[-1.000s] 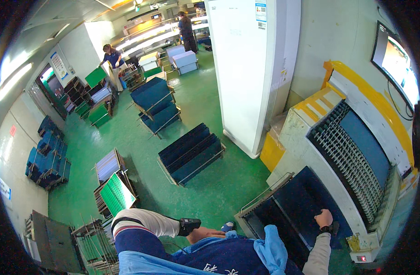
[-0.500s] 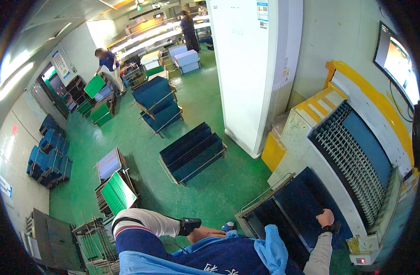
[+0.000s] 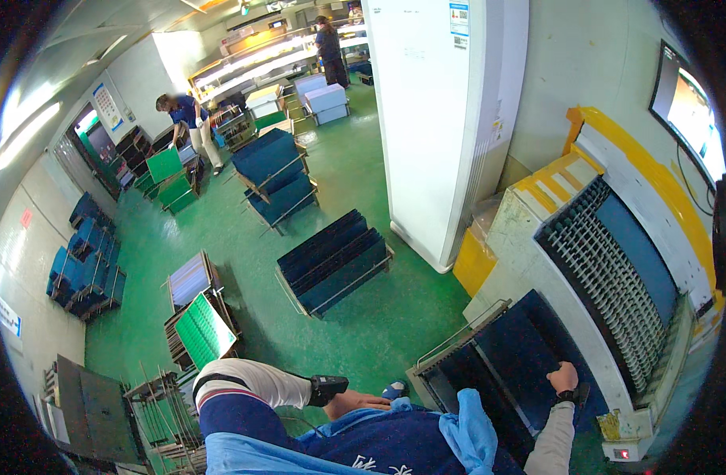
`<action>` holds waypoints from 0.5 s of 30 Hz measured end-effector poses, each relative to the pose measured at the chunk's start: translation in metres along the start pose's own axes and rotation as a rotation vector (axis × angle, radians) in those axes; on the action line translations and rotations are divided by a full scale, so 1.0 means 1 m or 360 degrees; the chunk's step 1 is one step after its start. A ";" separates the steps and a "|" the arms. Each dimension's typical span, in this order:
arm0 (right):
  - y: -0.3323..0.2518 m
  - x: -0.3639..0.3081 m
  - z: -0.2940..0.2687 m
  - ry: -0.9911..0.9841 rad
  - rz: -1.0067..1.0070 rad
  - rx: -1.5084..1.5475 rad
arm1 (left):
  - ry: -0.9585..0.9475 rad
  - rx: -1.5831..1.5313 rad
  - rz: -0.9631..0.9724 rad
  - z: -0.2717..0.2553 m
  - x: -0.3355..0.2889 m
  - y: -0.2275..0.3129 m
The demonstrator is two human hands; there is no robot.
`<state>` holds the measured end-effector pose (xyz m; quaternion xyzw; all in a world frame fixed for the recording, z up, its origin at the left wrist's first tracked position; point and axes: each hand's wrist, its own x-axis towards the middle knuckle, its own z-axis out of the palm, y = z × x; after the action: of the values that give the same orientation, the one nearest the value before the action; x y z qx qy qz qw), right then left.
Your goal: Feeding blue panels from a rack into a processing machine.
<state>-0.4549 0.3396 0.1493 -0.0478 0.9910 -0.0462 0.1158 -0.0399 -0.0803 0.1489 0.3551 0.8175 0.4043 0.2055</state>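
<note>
At the lower right, my right hand [image 3: 563,377] is closed at the edge of a dark blue flat panel [image 3: 521,336]. That panel leans in a metal-framed rack [image 3: 450,348] beside the machine, with more dark panels around it. The part of the edge inside my fingers is hidden. My left hand [image 3: 359,404] lies flat near my waist against the light blue garment [image 3: 315,435], its fingers stretched out and holding nothing visible. A dark device [image 3: 328,389] is strapped at my left wrist.
A roller-conveyor machine [image 3: 608,277] stands at right, by a tall white cabinet [image 3: 422,119]. Racks of dark panels [image 3: 335,265] and a rack with a green board [image 3: 205,331] stand on the green floor. A co-worker [image 3: 190,119] bends over green boards at far left; another person [image 3: 329,51] stands behind.
The far-left co-worker has bent lower, and the green board there has tipped more upright. My two hands have stayed in place.
</note>
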 end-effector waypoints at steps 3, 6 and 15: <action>0.005 0.003 0.003 0.0016 -0.0001 0.0005 | -0.0028 -0.0083 -0.0066 -0.002 -0.001 0.003; 0.006 0.004 0.005 -0.0015 0.0002 0.0025 | -0.0013 -0.0130 -0.0064 -0.008 0.000 0.010; 0.003 0.005 0.005 0.0032 -0.0028 0.0078 | 0.0032 -0.0066 -0.0057 -0.002 -0.001 0.010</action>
<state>-0.4588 0.3417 0.1427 -0.0533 0.9903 -0.0720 0.1066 -0.0366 -0.0782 0.1583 0.3320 0.8171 0.4210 0.2118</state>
